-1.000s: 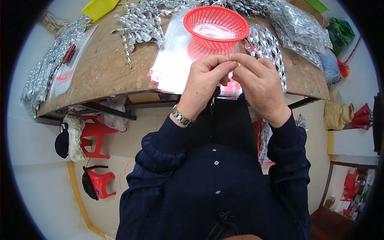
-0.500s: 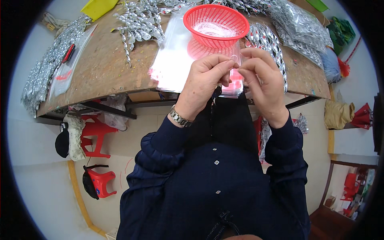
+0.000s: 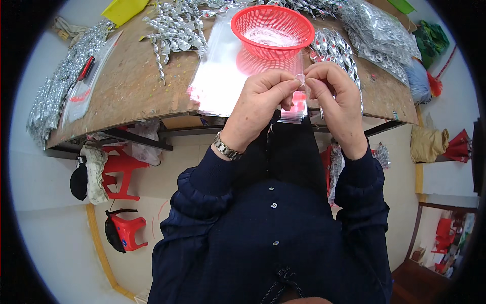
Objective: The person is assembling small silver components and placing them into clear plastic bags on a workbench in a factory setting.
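Note:
Above the table's front edge, my left hand (image 3: 256,104) pinches a thin white string loop (image 3: 302,77) between thumb and forefinger. Facing it, my right hand (image 3: 338,104) closes thumb and forefinger on the same loop, its fingertips close to the left ones. A stack of clear flat plastic bags (image 3: 215,83) with pinkish-red edges lies under and beyond my hands. On the stack stands a red perforated basket (image 3: 268,51) holding a tangle of fine white strings (image 3: 272,37).
Silver twisted foil strips (image 3: 179,38) lie on the wooden table (image 3: 126,83), with more (image 3: 336,48) right of the basket. A red-handled cutter (image 3: 86,68) rests at far left near silver tinsel (image 3: 63,86). Bagged silver pieces (image 3: 379,38) pile up at right. Red stools (image 3: 130,230) stand below left.
My right thumb and forefinger have come together on the string loop, which now shows clearly between both hands. My left hand has barely moved.

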The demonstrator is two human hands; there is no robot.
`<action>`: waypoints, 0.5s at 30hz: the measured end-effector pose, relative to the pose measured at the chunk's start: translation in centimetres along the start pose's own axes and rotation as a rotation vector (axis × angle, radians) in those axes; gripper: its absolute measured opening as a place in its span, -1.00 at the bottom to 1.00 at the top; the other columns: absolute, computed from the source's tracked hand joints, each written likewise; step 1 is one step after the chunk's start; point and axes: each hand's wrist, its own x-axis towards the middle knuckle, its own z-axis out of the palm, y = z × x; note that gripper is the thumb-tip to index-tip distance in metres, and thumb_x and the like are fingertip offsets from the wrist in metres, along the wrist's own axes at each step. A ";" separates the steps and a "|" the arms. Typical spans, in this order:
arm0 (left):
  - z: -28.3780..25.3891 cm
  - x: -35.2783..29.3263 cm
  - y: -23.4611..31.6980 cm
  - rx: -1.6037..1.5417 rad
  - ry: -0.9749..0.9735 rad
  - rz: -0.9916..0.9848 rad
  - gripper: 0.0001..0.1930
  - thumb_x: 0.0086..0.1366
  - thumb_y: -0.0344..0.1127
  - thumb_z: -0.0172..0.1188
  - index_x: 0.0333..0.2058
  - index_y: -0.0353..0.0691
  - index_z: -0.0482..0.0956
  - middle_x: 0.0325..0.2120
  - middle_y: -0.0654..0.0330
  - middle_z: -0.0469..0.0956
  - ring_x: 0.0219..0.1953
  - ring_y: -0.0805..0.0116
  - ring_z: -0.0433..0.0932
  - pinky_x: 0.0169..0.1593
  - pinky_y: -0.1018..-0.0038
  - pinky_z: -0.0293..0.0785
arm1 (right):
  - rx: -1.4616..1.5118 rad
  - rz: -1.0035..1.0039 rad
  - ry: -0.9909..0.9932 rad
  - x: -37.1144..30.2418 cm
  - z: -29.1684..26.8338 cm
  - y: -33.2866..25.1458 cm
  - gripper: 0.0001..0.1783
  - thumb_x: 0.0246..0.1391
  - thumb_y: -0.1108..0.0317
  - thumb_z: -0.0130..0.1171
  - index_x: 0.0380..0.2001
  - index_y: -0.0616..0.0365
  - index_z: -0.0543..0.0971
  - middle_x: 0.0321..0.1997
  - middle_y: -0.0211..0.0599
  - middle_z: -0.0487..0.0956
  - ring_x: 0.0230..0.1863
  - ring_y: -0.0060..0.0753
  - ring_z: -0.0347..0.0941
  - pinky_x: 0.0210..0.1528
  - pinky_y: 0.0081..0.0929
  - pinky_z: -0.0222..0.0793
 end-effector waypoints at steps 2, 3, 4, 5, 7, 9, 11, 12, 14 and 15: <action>0.1 0.0 0.3 -0.001 -0.013 -0.008 -0.84 0.28 -0.35 0.08 -0.31 -0.30 0.59 -0.62 0.35 0.47 -0.54 0.63 0.42 -0.43 0.71 0.31 | -0.005 0.001 -0.004 0.1 0.0 -0.1 -0.99 0.00 0.57 0.09 -0.46 0.30 0.48 -0.46 -0.28 0.45 -0.44 -0.43 0.38 -0.39 -0.54 0.26; 0.1 -0.1 0.4 -0.001 -0.026 -0.016 -0.83 0.28 -0.35 0.08 -0.32 -0.31 0.59 -0.62 0.35 0.47 -0.54 0.63 0.42 -0.42 0.71 0.31 | -0.010 0.002 -0.007 0.1 0.0 -0.1 -0.99 0.00 0.57 0.08 -0.46 0.30 0.48 -0.46 -0.28 0.45 -0.44 -0.43 0.38 -0.39 -0.54 0.26; 0.1 -0.1 0.3 -0.001 -0.026 -0.016 -0.83 0.28 -0.35 0.08 -0.32 -0.31 0.59 -0.62 0.35 0.47 -0.54 0.63 0.42 -0.42 0.71 0.31 | -0.010 0.001 -0.008 0.1 0.0 -0.1 -0.99 0.00 0.57 0.08 -0.46 0.30 0.48 -0.46 -0.28 0.45 -0.44 -0.43 0.38 -0.39 -0.54 0.26; 0.1 0.0 0.2 -0.012 -0.029 -0.022 -0.83 0.27 -0.36 0.08 -0.33 -0.33 0.59 -0.61 0.35 0.47 -0.55 0.64 0.40 -0.43 0.70 0.32 | -0.003 -0.014 -0.013 0.2 0.0 0.0 -0.99 0.00 0.58 0.08 -0.46 0.30 0.48 -0.46 -0.28 0.45 -0.44 -0.43 0.38 -0.38 -0.54 0.27; 0.0 0.0 0.1 -0.022 -0.032 -0.029 -0.83 0.26 -0.38 0.08 -0.34 -0.35 0.59 -0.61 0.35 0.47 -0.56 0.64 0.39 -0.43 0.68 0.34 | 0.004 -0.030 -0.018 0.3 0.0 -0.1 -0.99 0.00 0.58 0.08 -0.45 0.30 0.48 -0.46 -0.28 0.45 -0.44 -0.44 0.39 -0.38 -0.54 0.28; 0.0 -0.1 0.2 -0.006 -0.036 -0.023 -0.84 0.26 -0.38 0.09 -0.34 -0.35 0.60 -0.62 0.35 0.46 -0.57 0.64 0.37 -0.45 0.68 0.32 | 0.003 -0.054 -0.033 0.4 0.0 -0.3 -0.98 0.00 0.59 0.08 -0.45 0.30 0.49 -0.45 -0.29 0.46 -0.44 -0.48 0.41 -0.38 -0.58 0.30; 0.1 -0.1 0.2 -0.014 -0.036 -0.027 -0.84 0.25 -0.38 0.10 -0.34 -0.35 0.60 -0.63 0.35 0.46 -0.57 0.64 0.37 -0.46 0.68 0.31 | 0.035 -0.033 -0.038 0.4 0.0 -0.4 -0.98 0.01 0.58 0.08 -0.44 0.30 0.49 -0.45 -0.30 0.46 -0.44 -0.50 0.42 -0.38 -0.60 0.31; 0.2 -0.1 0.2 -0.022 -0.035 -0.031 -0.84 0.25 -0.38 0.10 -0.33 -0.34 0.60 -0.63 0.35 0.46 -0.57 0.63 0.37 -0.46 0.68 0.30 | 0.067 -0.013 -0.043 0.4 0.0 -0.5 -0.97 0.01 0.58 0.08 -0.43 0.30 0.50 -0.45 -0.31 0.46 -0.44 -0.52 0.43 -0.38 -0.62 0.32; 0.2 -0.1 0.2 -0.021 -0.034 -0.033 -0.84 0.25 -0.38 0.11 -0.33 -0.34 0.60 -0.62 0.34 0.46 -0.57 0.64 0.37 -0.46 0.68 0.30 | 0.055 -0.016 -0.047 0.4 -0.1 -0.3 -0.96 0.02 0.58 0.09 -0.41 0.30 0.51 -0.46 -0.31 0.47 -0.44 -0.54 0.43 -0.38 -0.64 0.32; 0.2 -0.1 0.3 -0.020 -0.033 -0.036 -0.84 0.24 -0.38 0.11 -0.33 -0.35 0.60 -0.62 0.34 0.47 -0.57 0.64 0.37 -0.46 0.68 0.31 | 0.043 -0.019 -0.051 0.3 -0.1 -0.2 -0.95 0.03 0.57 0.09 -0.40 0.30 0.51 -0.46 -0.32 0.48 -0.45 -0.56 0.44 -0.38 -0.65 0.33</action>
